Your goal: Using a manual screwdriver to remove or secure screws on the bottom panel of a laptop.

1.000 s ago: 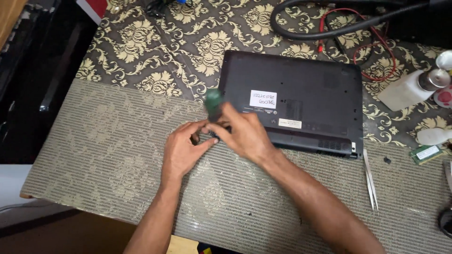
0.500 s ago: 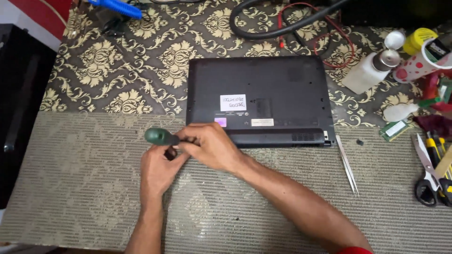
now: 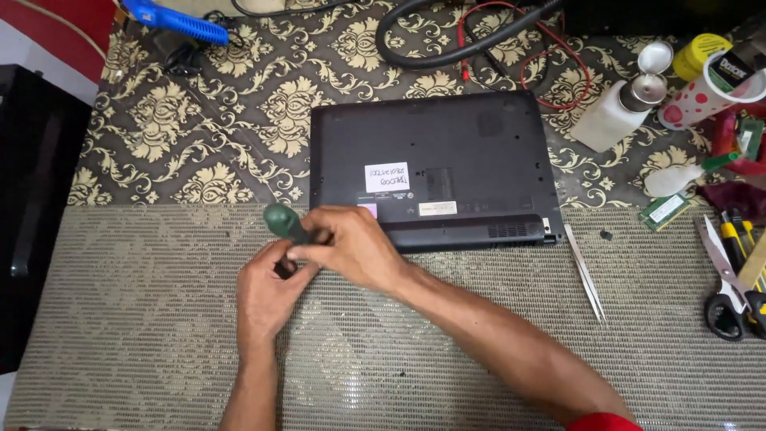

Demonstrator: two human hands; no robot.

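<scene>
Our right hand [image 3: 355, 247] and left hand [image 3: 267, 291] stay closed together around the green screwdriver [image 3: 286, 223], still at the near-left corner of the upturned laptop [image 3: 427, 168], so nothing there has shifted.

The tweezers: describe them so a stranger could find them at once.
Start at the dark laptop lying bottom-up mid-table. Just off its near right corner, on the woven mat, lie the tweezers. They are bare silver metal, thin and pointed, unlike the black-handled scissors farther right.
</scene>
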